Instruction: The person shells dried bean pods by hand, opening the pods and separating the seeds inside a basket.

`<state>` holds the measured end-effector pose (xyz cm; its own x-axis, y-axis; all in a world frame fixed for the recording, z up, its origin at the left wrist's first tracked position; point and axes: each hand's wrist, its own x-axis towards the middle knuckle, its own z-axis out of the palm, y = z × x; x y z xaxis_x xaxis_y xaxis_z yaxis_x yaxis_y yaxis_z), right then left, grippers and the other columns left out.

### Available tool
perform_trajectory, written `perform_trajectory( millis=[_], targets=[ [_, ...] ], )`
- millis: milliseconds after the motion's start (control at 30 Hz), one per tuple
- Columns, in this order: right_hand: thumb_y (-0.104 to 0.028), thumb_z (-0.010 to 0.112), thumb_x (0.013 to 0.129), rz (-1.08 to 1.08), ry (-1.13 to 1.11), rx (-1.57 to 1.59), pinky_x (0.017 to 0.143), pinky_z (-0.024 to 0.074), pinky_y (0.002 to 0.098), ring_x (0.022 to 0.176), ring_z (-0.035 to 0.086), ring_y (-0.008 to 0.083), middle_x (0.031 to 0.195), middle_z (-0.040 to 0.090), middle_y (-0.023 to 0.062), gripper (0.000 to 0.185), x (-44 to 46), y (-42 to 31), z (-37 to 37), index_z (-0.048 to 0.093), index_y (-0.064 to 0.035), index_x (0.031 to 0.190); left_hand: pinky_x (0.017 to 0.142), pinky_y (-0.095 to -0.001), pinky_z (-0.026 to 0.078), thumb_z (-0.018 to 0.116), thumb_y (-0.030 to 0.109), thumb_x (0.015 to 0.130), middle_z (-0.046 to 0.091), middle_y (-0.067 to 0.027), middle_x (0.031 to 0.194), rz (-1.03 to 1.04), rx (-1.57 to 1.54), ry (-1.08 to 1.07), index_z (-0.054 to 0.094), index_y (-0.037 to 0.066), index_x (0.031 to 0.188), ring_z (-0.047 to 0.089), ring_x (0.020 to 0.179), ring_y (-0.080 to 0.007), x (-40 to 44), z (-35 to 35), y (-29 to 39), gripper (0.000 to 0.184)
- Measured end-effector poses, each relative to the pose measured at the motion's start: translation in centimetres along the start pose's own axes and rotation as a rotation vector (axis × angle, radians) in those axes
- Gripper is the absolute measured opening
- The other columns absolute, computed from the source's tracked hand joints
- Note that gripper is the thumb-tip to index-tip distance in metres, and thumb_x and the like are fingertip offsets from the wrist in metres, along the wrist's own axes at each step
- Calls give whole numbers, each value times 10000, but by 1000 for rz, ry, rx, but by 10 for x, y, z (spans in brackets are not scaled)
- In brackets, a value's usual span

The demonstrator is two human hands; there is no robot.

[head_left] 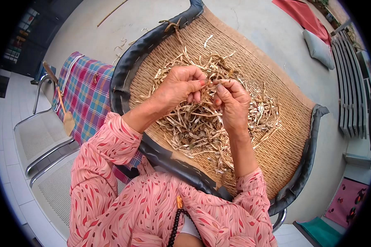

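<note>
My left hand (180, 85) and my right hand (234, 98) are raised close together over a woven winnowing tray (290, 117). Thumb and fingers of both hands are pinched on a thin dried bean pod (213, 83), which spans the small gap between them. Beneath the hands lies a loose heap of dry pods (196, 129), pale tan to dark brown. Part of the heap is hidden behind my hands and wrists. Whether the held pod is split cannot be made out.
A dark padded rim (130, 61) edges the tray near my lap. To the left are metal chairs (41, 138), a plaid cloth (86, 88) and a wooden spatula (68, 122). A grey cushion (318, 49) lies at the far right, and a few pod scraps are on the floor.
</note>
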<state>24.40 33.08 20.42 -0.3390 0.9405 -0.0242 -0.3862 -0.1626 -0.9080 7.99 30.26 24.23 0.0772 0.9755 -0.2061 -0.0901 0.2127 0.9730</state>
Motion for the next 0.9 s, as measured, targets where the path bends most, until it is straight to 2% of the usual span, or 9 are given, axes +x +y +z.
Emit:
perform_trajectory(
  millis=[333,533,700,900],
  targets=[
    [-109,585,871,-37,11,-78,471,383,171,535,478,44,645,543,-3,114,0,-5,2,579,4,860,434,-134,334,538,78,884,559,26,716,-45,-74,50,557,49,870,457,539,-8,2,-2,0,37],
    [-103,580,865,16,-10,-69,487,401,175,547,489,49,675,551,3,110,-3,-5,7,579,7,860,432,-138,315,575,87,862,523,40,669,-14,13,-64,562,46,852,431,527,-6,0,1,2,45],
    [-82,580,848,83,-72,-192,478,395,178,542,486,46,672,552,-3,91,-4,-5,3,580,8,863,424,-138,322,587,86,856,528,41,666,-18,-42,2,566,44,846,438,522,-8,1,0,-3,48],
    [-86,591,843,58,0,-171,458,380,176,517,468,40,644,544,-13,90,-1,0,2,585,2,862,420,-135,339,571,89,870,559,25,687,-37,-102,41,559,47,862,467,520,-11,5,-5,-1,44]
  ],
)
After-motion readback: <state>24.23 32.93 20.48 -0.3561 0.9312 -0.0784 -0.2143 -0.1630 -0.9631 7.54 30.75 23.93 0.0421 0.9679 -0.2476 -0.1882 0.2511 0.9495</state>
